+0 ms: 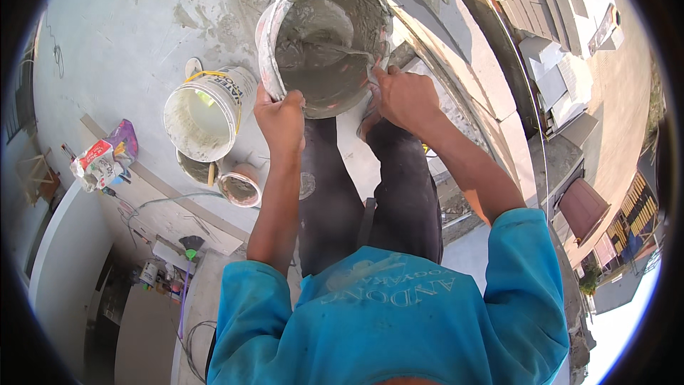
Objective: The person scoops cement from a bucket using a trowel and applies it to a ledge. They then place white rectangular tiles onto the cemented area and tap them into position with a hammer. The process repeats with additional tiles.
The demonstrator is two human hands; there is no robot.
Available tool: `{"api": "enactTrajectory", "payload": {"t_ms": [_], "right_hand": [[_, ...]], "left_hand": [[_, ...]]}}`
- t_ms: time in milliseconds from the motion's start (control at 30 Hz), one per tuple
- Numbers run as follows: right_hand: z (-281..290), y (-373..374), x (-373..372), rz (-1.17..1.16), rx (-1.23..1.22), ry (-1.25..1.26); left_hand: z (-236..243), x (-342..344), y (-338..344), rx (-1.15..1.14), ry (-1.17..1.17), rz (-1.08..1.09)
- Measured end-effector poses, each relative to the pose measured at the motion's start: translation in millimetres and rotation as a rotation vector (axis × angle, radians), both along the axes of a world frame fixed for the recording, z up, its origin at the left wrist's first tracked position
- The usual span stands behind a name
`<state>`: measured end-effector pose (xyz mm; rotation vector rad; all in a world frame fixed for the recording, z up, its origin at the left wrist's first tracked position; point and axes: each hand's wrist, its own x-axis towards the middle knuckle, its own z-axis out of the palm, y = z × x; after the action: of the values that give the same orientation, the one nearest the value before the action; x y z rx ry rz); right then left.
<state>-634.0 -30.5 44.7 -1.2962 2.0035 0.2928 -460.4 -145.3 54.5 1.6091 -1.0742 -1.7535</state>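
A large mortar-crusted bucket (pixel 268 36) is tipped so that its mouth faces me, with wet grey mortar (pixel 313 64) inside. My left hand (pixel 281 117) is closed on its near left rim, thumb on the inner side. At the near right rim, my right hand (pixel 406 100) is closed round the handle end of a mortar-coated trowel (pixel 342 50). The trowel's blade reaches into the bucket and lies across the mortar, its outline partly lost in the grey. My fingers hide most of its handle.
To the left stand a white bucket (pixel 235 89) with a yellow handle and a small tub (pixel 242 189) of grey mix. A plastic bag (pixel 107 160) lies farther left. On the right, a ledge (pixel 491 78) drops toward the ground below. Cables cross the floor at left.
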Motion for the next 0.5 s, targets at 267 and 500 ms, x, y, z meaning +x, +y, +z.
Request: {"api": "enactTrajectory", "payload": {"t_ms": [267,500], "right_hand": [[-18.6,-115.2,48.9,-0.162,-0.15,-0.17],[-47.8,-238.9,41.6,-1.12,0.095,-1.554]], "left_hand": [[-22.5,1.2,-135.5,-0.109,-0.01,-0.131],[-43.6,26.0,-265.4,0.098,-0.001,-0.057]]}}
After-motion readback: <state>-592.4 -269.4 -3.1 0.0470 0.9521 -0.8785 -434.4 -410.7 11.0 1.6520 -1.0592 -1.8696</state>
